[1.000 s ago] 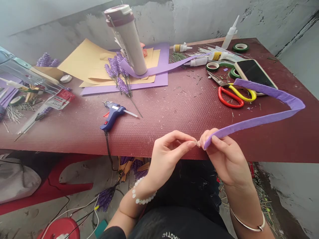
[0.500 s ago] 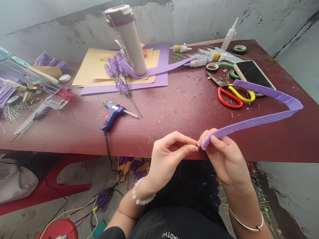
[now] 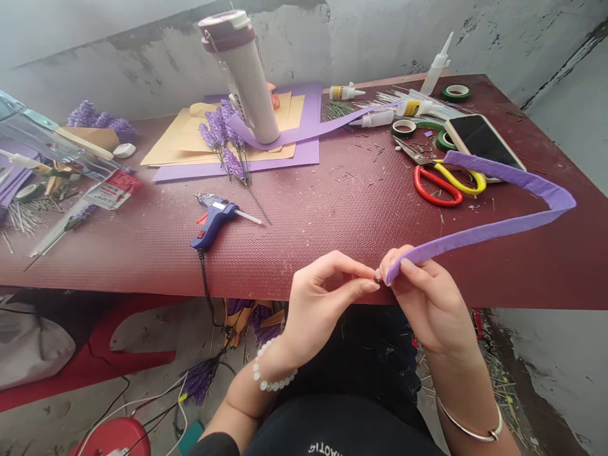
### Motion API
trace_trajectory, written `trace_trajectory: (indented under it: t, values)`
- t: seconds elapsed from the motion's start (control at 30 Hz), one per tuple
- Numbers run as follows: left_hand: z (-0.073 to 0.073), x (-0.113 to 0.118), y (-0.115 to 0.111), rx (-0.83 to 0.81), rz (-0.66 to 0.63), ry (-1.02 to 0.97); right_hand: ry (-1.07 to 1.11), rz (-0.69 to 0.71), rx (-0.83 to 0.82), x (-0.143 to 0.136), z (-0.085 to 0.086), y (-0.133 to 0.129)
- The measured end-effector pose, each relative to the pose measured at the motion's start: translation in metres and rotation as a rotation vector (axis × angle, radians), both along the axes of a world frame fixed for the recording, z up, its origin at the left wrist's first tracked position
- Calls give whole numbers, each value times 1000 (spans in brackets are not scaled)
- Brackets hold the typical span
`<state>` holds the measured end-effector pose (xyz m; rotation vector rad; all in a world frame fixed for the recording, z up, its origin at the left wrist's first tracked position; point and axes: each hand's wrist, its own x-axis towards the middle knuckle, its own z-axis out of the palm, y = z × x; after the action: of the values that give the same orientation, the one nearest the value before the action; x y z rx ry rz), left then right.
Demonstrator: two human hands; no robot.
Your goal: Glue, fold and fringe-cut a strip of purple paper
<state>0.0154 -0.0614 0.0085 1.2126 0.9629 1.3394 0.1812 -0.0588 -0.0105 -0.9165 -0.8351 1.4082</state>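
Between the thumb and fingers of my right hand (image 3: 430, 297) is the end of a long purple paper strip (image 3: 494, 229). The strip runs right across the table, bends back, and its far end lies by the scissors and phone. My left hand (image 3: 327, 297) is closed in a pinch just left of the strip's end, its fingertips almost touching my right fingers. A small dark tip shows at the pinch; what it belongs to is hidden. Both hands are over the table's front edge.
A blue glue gun (image 3: 216, 221) lies left of my hands. Scissors (image 3: 437, 177), a phone (image 3: 484, 144), green tape (image 3: 456, 93) and glue bottles (image 3: 434, 69) are at the right. A tumbler (image 3: 249, 82) stands on paper sheets (image 3: 161, 139) beside purple flower sprigs (image 3: 234, 163).
Hardly anything differs. Both hands keep the same place and grip, and the strip has shifted only very slightly.
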Motion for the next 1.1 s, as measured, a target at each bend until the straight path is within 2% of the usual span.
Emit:
trace_trajectory:
  t: [0.37, 0.63, 0.97, 1.1]
  values:
    - [0, 2, 0, 33, -23, -34, -4, -9, -2, 1, 0, 0]
    - [-10, 0, -1, 222, -22, 255, 17, 0, -13, 0, 2, -1]
    - [-8, 2, -3, 377, 3, 417, 40, 17, -19, -1, 4, 0]
    - [-7, 2, -4, 437, 34, 471, -42, 33, -53, -2, 3, 0]
